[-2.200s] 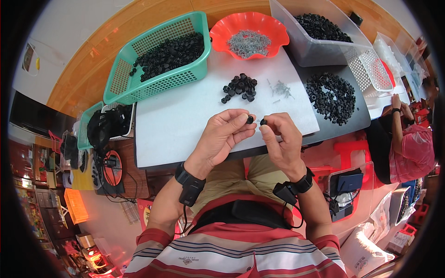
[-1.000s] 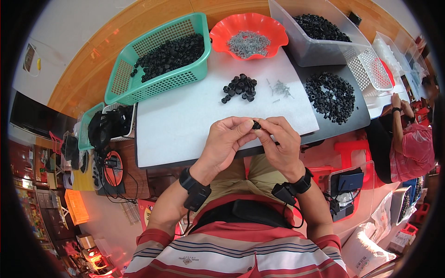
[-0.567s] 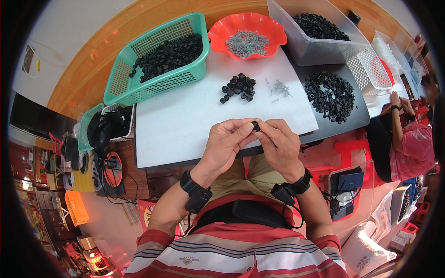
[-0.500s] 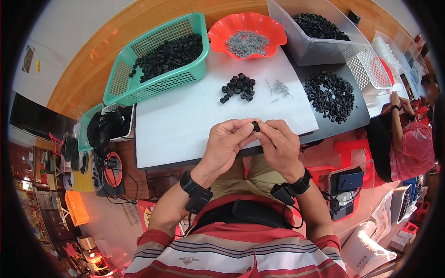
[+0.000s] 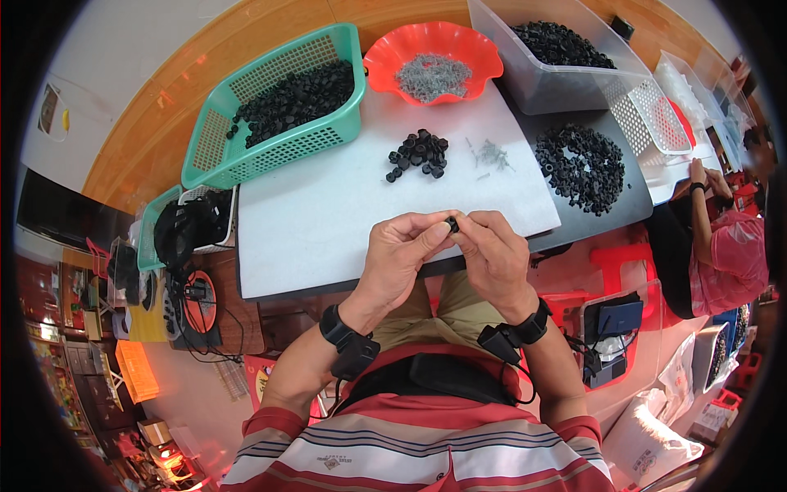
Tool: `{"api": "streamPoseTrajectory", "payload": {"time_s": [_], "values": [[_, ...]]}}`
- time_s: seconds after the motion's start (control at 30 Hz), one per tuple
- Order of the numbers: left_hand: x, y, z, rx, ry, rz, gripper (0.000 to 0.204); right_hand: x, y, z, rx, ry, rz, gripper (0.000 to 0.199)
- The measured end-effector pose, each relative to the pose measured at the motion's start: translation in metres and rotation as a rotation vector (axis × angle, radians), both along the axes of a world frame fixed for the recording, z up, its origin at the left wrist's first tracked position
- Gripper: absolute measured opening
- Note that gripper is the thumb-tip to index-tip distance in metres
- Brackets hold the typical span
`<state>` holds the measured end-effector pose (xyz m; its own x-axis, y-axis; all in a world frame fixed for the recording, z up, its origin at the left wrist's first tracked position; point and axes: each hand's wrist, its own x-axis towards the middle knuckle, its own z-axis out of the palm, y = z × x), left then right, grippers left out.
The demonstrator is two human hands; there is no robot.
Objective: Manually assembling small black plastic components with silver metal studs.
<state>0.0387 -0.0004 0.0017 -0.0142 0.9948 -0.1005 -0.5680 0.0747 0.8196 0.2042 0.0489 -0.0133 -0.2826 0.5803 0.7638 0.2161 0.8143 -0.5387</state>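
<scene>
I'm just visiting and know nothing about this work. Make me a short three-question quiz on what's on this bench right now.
1. True or false: both hands pinch one small black part between them.
2. What fills the red bowl? A) black parts B) small grey metal pieces C) nothing
3. Which container of black parts stands left of the red bowl?

Key
1. True: left hand and right hand meet on it.
2. B
3. The green basket.
</scene>
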Motion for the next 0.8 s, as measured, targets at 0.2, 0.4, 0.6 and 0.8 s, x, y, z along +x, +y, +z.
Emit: {"api": "streamPoseTrajectory", "payload": {"time_s": [0.2, 0.4, 0.6, 0.8], "values": [[0.001, -0.001, -0.001, 0.009, 0.046, 0.008, 0.017, 0.001, -0.001, 0.001, -0.033, 0.010, -0.002, 0.032], [0.002, -0.002, -0.002, 0.015, 0.067, 0.016, 0.016, 0.001, 0.000, -0.002, -0.032, 0.000, 0.003, 0.030], [0.002, -0.004, -0.003, 0.013, 0.124, 0.028, 0.019, 0.004, 0.005, 0.000, -0.005, -0.041, 0.030, 0.028], [0.003, -0.005, 0.006, 0.051, 0.267, 0.049, 0.020, 0.007, 0.010, 0.000, 0.020, -0.130, 0.033, 0.026]]}}
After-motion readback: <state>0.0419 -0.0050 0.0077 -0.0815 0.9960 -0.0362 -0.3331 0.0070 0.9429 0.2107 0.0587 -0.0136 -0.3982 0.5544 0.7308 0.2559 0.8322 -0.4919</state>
